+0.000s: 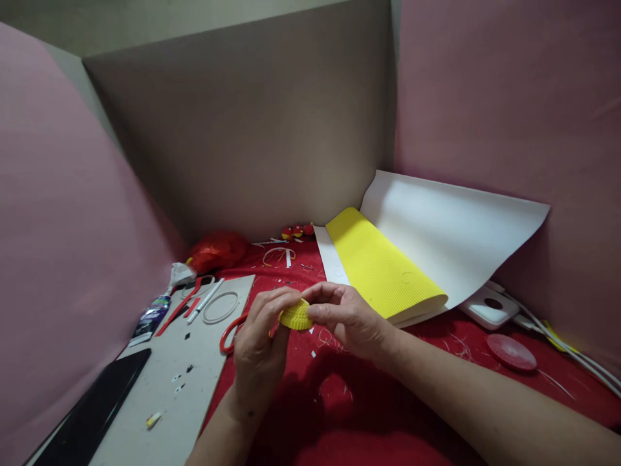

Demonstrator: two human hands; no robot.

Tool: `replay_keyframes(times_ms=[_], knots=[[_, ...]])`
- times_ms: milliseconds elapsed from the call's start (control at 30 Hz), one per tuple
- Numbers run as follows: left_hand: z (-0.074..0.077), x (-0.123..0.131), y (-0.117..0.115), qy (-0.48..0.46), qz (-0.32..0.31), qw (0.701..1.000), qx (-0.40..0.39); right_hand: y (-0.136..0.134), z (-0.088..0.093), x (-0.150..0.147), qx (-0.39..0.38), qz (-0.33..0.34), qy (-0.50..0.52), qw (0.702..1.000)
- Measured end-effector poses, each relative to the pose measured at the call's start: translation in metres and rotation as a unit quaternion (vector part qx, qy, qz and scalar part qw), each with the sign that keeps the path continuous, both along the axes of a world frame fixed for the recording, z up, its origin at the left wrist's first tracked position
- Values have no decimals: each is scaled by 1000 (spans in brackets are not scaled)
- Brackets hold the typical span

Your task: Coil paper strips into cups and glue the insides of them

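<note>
Between my two hands is a small yellow dome of ridged, corrugated paper (295, 316). My left hand (262, 333) is closed round its left side, the fingers bent over the top edge. My right hand (347, 317) pinches the dome's right side between thumb and fingertips. Both hands are above the red cloth (388, 414). Just left of my left hand, partly behind it, lies a red-handled tool, probably scissors (229, 333); its blades are hidden.
A yellow corrugated sheet (383, 268) lies folded on white paper (446, 226). On the left are a grey board (194, 395), a black tablet-like slab (97, 408), a glue tube (152, 317) and red strips (179, 314). Small red figures (297, 231) stand behind. A white charger (488, 307) sits right.
</note>
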State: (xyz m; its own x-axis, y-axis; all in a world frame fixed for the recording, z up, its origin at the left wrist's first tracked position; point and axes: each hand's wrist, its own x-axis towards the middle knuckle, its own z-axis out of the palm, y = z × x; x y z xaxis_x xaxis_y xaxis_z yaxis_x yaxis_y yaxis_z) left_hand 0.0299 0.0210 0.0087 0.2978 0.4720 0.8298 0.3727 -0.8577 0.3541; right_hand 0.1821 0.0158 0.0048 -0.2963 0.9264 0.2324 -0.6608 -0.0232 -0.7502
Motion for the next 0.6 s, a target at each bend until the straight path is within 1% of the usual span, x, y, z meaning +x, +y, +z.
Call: replay_keyframes(times_ms=[100,167,300,600], knots=[[-2,0,-1,-54,-8,998,-41,0,0,1,3,7,7,1000],[-3,1,-1,-68,-10,996,-52,0,0,1,7,8,9,1000],[-3,1,-1,-77,-17,995,-57,1,0,1,9,11,11,1000],[-4,0,0,-85,-9,994,-68,2,-7,-3,27,3,1,1000]])
